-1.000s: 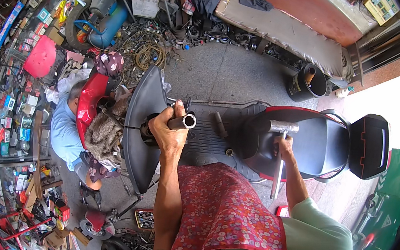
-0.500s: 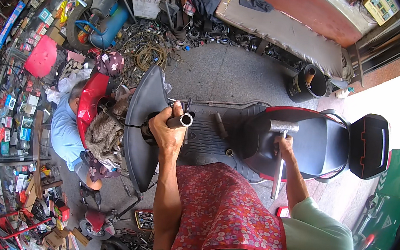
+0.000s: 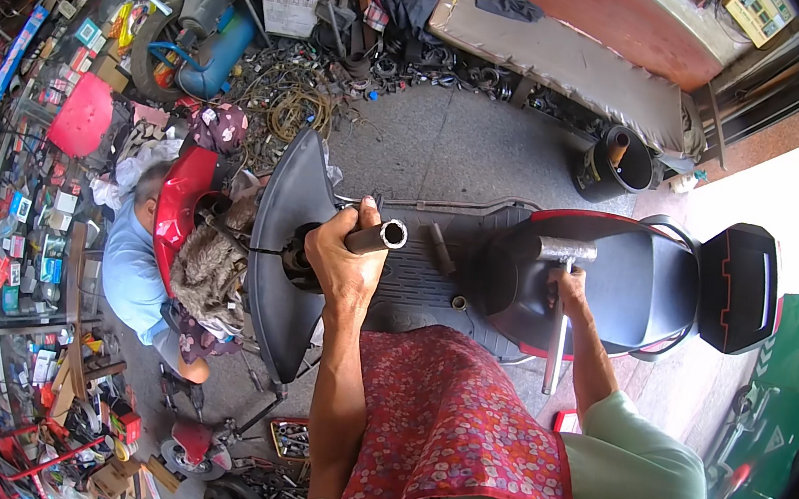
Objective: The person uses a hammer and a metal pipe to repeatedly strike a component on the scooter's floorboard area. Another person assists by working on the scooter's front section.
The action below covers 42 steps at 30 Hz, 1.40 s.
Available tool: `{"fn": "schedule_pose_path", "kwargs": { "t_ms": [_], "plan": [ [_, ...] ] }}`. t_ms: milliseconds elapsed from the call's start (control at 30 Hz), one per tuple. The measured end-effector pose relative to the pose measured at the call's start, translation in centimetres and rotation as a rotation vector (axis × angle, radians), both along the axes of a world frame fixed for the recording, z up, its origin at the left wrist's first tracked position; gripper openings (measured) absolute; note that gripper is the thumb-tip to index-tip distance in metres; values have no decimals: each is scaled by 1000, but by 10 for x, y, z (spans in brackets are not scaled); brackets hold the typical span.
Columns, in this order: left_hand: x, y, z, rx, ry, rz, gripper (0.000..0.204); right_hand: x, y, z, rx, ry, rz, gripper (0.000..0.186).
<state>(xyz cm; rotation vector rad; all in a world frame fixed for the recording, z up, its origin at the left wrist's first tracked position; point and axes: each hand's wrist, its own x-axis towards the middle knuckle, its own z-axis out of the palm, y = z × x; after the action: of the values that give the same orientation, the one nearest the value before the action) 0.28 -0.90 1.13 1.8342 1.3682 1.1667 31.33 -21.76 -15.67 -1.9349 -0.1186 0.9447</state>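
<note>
My left hand (image 3: pixel 345 261) is closed around a metal tube (image 3: pixel 378 238) whose hollow end points up toward me. It stands beside the dark leg shield (image 3: pixel 292 185) of a red scooter; the tube's lower end is hidden behind my hand. Over the black scooter seat (image 3: pixel 633 280), my right hand (image 3: pixel 571 288) grips a hammer (image 3: pixel 554 353) by its metal handle. The hammer's silver head lies toward the far side of the seat. A short metal cylinder (image 3: pixel 441 248) rests on the ribbed floorboard (image 3: pixel 410 286), with a small ring-shaped part (image 3: pixel 459 303) closer to me.
At the left, a person in a light blue shirt (image 3: pixel 138 261) crouches by the scooter's red front panel (image 3: pixel 185 206). Shelves of boxed parts line the far left. A black bucket (image 3: pixel 617 172) stands beyond the seat, near a padded bench (image 3: pixel 556 53). A tool tray (image 3: pixel 291 439) lies nearer me.
My left hand has shifted slightly to the right with the tube, whose open end has moved right and a little away from me. The right hand and hammer have stayed nearly still.
</note>
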Motion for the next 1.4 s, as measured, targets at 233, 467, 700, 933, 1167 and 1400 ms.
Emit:
{"fn": "schedule_pose_path", "kwargs": {
  "t_ms": [233, 467, 700, 933, 1167, 1400],
  "plan": [
    [-1, 0, -3, 2, -10, -5, 40, 2, -2, -3, 14, 8, 11, 15],
    [-5, 1, -16, -8, -17, 18, 40, 2, 0, -1, -14, 8, 19, 12],
    [-11, 6, -31, 7, -75, 45, 42, 2, -2, -4, 11, 12, 15, 16],
    [-20, 6, -38, 15, -144, 51, 42, -2, 3, 5, -20, -1, 12, 14],
    [-16, 3, -26, -57, 31, -77, 38, 1, 5, -2, -87, -49, 19, 13],
    [-17, 1, -28, -4, 51, -175, 29, 3, 7, -5, -155, -58, -14, 14]
  ]
}}
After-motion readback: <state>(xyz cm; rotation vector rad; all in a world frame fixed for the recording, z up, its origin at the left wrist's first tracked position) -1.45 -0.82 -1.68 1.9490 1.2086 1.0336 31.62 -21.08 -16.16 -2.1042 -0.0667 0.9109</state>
